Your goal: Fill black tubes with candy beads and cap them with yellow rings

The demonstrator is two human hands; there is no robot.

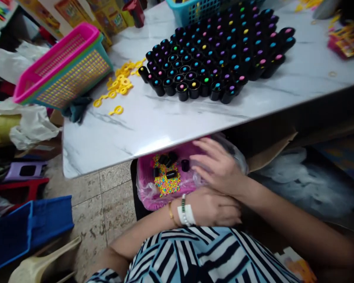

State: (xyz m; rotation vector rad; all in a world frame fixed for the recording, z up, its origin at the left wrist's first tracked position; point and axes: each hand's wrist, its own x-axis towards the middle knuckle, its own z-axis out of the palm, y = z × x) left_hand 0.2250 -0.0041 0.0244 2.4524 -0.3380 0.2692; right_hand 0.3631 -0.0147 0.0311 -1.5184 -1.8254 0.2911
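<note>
My right hand reaches over a pink basket lined with clear plastic, its fingers apart, slightly blurred and holding nothing visible. In the basket lie small multicoloured beads and several black cylindrical pieces, one of them a black cup near my right fingertips. Crossing below my right wrist, close to my body, is my left hand. Its fingers curl downward and together, and whatever they may hold is hidden. A bead bracelet and a white patch show at that wrist.
Above, on the marble-patterned table, many black cups with coloured beads stand packed together. Yellow ring-ended pieces lie beside a pink-and-teal basket. The table edge overhangs the lined basket. Clear plastic bags sit at right.
</note>
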